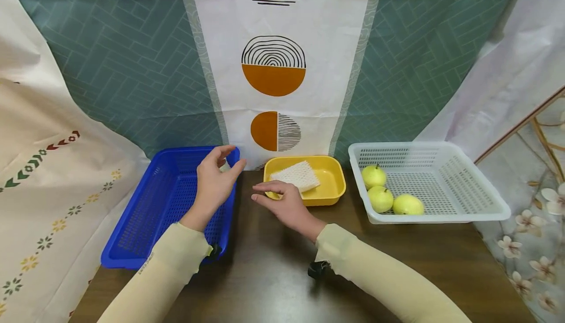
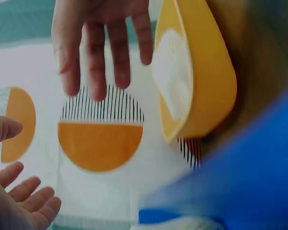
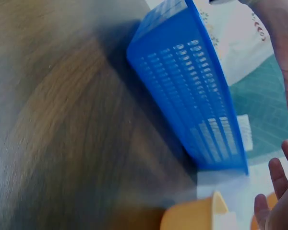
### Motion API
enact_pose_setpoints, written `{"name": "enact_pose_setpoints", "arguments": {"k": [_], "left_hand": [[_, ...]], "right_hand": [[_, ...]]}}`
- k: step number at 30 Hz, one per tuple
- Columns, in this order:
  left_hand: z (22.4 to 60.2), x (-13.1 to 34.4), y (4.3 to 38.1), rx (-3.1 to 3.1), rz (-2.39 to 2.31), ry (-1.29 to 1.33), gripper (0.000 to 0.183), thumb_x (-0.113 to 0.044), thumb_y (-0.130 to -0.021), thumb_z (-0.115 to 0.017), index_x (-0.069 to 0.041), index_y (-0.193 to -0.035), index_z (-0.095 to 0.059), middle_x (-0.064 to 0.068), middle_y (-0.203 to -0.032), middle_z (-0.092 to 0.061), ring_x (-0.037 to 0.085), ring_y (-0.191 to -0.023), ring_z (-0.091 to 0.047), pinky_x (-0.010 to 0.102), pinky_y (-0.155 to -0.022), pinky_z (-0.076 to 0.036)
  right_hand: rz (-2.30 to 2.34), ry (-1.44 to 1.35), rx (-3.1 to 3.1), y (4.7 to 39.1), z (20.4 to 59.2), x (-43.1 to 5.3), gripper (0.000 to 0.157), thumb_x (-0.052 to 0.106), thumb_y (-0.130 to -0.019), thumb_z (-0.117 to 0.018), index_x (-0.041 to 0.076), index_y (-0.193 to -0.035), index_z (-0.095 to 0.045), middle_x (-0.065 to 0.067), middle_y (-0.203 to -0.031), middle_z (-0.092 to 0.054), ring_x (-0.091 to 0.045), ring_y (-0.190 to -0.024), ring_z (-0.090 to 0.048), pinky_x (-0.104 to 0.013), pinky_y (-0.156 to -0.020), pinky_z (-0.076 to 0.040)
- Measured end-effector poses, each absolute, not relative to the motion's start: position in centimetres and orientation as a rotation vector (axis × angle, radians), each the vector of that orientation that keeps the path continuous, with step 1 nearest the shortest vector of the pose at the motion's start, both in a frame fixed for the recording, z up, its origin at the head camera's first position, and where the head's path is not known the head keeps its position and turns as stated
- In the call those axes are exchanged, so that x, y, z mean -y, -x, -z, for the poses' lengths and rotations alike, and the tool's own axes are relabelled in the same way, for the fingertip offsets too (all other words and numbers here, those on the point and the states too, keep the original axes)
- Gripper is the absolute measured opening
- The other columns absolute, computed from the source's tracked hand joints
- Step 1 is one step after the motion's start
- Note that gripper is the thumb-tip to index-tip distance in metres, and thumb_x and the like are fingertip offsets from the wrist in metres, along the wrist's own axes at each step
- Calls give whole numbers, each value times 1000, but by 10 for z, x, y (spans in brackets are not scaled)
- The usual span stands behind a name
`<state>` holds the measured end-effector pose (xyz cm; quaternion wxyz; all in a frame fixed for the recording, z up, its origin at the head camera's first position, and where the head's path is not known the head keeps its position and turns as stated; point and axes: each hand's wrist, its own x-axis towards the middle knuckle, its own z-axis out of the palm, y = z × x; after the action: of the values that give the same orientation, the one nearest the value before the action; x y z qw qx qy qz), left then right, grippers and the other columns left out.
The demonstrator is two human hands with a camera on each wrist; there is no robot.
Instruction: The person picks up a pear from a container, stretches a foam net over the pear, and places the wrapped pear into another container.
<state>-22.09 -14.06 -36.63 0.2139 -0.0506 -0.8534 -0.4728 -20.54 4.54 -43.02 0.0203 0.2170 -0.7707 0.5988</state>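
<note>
My left hand (image 1: 215, 178) hovers over the right side of the blue basket (image 1: 132, 225), thumb and fingers spread apart with nothing between them. Behind it, a small whitish piece shows at the basket's far right corner, mostly hidden; the right wrist view shows it as a white item (image 3: 245, 132) past the rim. My right hand (image 1: 287, 206) is raised in front of the yellow tub (image 1: 331, 178), its fingers loosely bent and holding nothing. White foam netting (image 1: 302, 175) lies in that tub. The two palms roughly face each other, with a gap between them.
A white basket (image 1: 459, 171) on the right has several yellow-green fruits (image 1: 408, 205) grouped at its left side. All containers stand along the back of the dark wooden table (image 1: 273, 274), against a patterned cloth (image 1: 318, 58).
</note>
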Motion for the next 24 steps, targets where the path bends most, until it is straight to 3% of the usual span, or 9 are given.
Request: {"name": "enact_pose_setpoints", "arguments": {"k": [10,17,24], "left_hand": [[392,114,209,2311,1579,191,35,-35,-82,-71,-13,-110,-65,4,-109,-68,21,-101,-65,40,-90,-51],[417,102,203,2365,1561,175,28,-34,-83,-70,-16,-104,-68,0,-99,-70,12,-88,-65,32,-80,-54],[428,92,195,2421,1537,174,27,-34,-83,-70,-17,-103,-69,0,-96,-70,9,-84,-65,28,-75,-55]], "right_hand": [[-1861,-548,2406,206,427,-82,28,34,-83,-70,21,-108,-70,-4,-106,-71,-8,-94,-64,-34,-89,-51],[-1828,-492,2465,204,435,-94,24,30,-82,-72,17,-102,-71,5,-97,-72,-9,-89,-64,-34,-84,-53],[-1762,-486,2525,195,433,-102,20,20,-82,-72,10,-100,-71,-3,-96,-72,-16,-90,-65,-34,-82,-54]]}}
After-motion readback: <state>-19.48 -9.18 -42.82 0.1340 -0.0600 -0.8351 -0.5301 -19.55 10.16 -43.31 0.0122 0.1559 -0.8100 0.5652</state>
